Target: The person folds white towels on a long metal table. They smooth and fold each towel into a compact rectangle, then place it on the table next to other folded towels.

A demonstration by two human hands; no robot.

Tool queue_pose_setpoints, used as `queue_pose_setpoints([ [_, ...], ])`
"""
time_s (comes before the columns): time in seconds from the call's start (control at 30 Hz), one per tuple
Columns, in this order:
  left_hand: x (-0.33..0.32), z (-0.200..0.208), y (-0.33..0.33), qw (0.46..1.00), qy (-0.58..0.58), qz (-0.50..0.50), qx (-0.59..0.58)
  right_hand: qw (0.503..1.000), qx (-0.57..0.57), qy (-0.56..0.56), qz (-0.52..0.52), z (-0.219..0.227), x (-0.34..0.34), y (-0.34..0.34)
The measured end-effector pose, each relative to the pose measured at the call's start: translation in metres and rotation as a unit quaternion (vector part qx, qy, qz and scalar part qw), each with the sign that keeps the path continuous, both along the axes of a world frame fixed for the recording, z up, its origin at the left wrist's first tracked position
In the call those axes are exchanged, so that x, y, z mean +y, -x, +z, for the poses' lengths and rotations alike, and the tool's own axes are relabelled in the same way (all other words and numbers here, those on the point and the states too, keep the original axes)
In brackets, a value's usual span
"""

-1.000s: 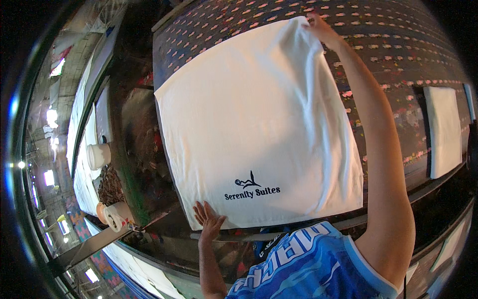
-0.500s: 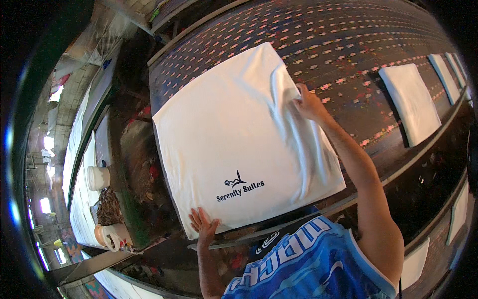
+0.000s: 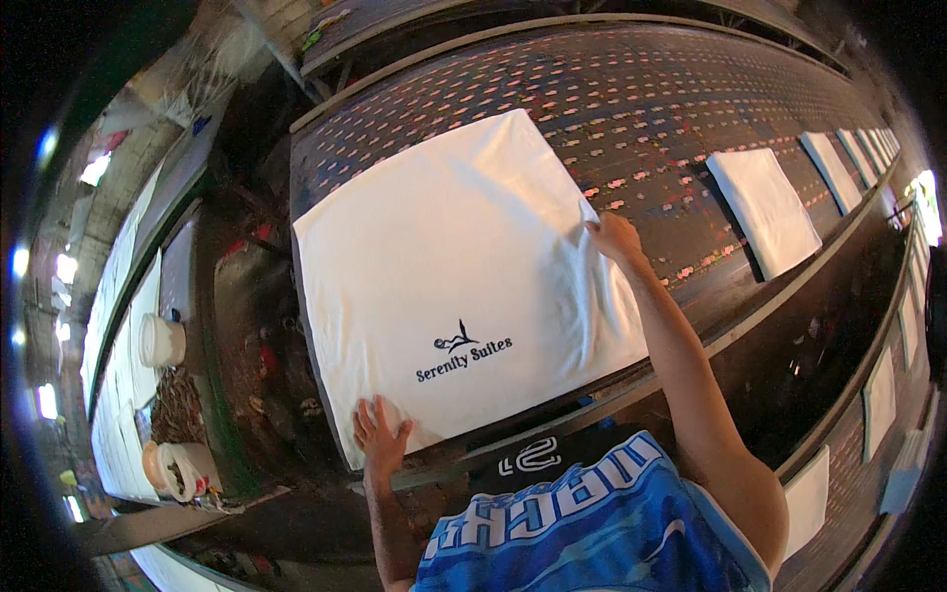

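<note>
A large white cloth (image 3: 444, 237) lies spread on the long dark table, with a small dark printed emblem and lettering near its front edge. My left hand (image 3: 383, 434) rests flat on the front left corner, fingers spread. At the cloth's right edge my right hand (image 3: 614, 237) has its fingers closed on the fabric. Soft folds run down the right side from that grip, while the left and middle parts lie mostly smooth.
Rows of small pink marks cover the table top (image 3: 681, 109). Folded white cloths (image 3: 764, 212) lie in a row along its right side. To the left, another table carries white buckets (image 3: 161, 340). More white cloths (image 3: 807, 503) lie on a table at lower right.
Creases on the right side of the cloth have become fewer and flatter. My right hand still grips the edge, and my left hand stays on the corner. The whole view has shifted slightly.
</note>
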State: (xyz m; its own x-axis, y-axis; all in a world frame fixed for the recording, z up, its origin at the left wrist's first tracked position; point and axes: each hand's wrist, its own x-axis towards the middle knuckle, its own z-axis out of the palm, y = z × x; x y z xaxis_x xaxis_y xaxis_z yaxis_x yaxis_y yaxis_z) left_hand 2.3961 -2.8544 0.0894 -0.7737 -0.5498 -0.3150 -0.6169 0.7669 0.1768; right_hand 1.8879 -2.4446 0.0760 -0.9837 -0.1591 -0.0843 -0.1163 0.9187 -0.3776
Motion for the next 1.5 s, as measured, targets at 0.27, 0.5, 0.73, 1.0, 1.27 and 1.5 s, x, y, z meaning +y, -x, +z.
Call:
queue_pose_setpoints([
  [0.27,-0.045,-0.008,-0.052,0.979,0.069,0.117,0.153,0.996,-0.087,0.028,0.008,0.013,0.072,-0.101],
  [0.5,-0.056,0.006,-0.056,0.969,-0.013,0.210,0.129,0.994,-0.018,0.085,-0.059,-0.002,0.131,-0.179],
  [0.73,-0.082,0.013,-0.061,0.960,-0.105,0.240,0.094,0.994,0.003,0.039,-0.103,-0.007,0.113,-0.201],
  [1.0,-0.121,-0.004,-0.088,0.917,-0.272,0.229,0.180,0.993,0.026,-0.001,-0.118,-0.005,0.127,-0.196],
  [1.27,-0.095,0.016,-0.033,0.981,0.155,0.045,0.112,0.978,0.168,-0.117,-0.028,0.023,0.059,-0.205],
  [1.5,0.027,0.013,0.089,0.913,-0.096,-0.360,0.165,0.913,0.039,-0.040,0.405,0.028,-0.132,-0.265],
])
